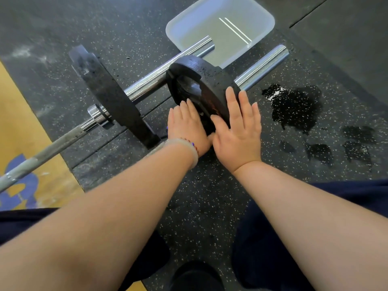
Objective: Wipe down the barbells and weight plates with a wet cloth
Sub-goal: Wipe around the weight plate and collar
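Head view: the left hand (186, 127) and right hand (238, 131) lie side by side, fingers straight and unclenched, pressed flat on a small black rubber weight plate (205, 74). The plate stands tilted on a chrome barbell sleeve (262, 67) just past the fingertips. Left of the left fingers, a larger black plate (109, 95) sits on a second chrome-sleeved barbell (151, 80). Beyond the fingertips is a translucent plastic tub (171, 34). Right of the right fingers lies a dark wet patch (294, 106).
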A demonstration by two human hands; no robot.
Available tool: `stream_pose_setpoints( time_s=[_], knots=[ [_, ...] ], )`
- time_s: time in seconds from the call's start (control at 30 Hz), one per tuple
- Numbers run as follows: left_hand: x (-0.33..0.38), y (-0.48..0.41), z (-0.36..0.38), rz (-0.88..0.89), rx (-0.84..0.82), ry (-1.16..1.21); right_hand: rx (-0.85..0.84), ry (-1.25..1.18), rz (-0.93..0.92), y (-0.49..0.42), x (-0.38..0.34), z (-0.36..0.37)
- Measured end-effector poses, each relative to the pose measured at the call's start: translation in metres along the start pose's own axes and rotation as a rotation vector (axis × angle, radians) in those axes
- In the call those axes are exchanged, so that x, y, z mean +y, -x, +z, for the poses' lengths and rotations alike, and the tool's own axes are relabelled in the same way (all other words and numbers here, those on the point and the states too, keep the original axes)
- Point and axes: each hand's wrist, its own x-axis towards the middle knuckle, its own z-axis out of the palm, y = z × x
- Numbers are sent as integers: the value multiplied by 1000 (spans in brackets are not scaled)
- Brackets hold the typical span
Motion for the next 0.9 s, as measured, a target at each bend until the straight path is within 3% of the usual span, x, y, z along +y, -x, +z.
stream_pose_setpoints(
  time_s=[0.07,0.23,0.43,0.5,0.63,0.77,0.9],
  knots=[
    [4,17,11,-6,73,41,20,-13,0,0,1,1],
    [3,11,25,22,13,-124,-10,-12,1,1,0,-2],
    [-6,-10,19,91,10,34,-5,-25,16,-1,0,-3],
    [-11,-10,20,115,61,99,-3,-25,12,0,1,-3],
    [-21,-18,12,-6,200,283,-11,-25,8,0,3,-2],
    [-26,-15,12,-14,439,189,-15,-38,11,0,3,-2],
    [-15,-3,9,75,178,201,-6,-28,7,1,2,-1]
  ],
)
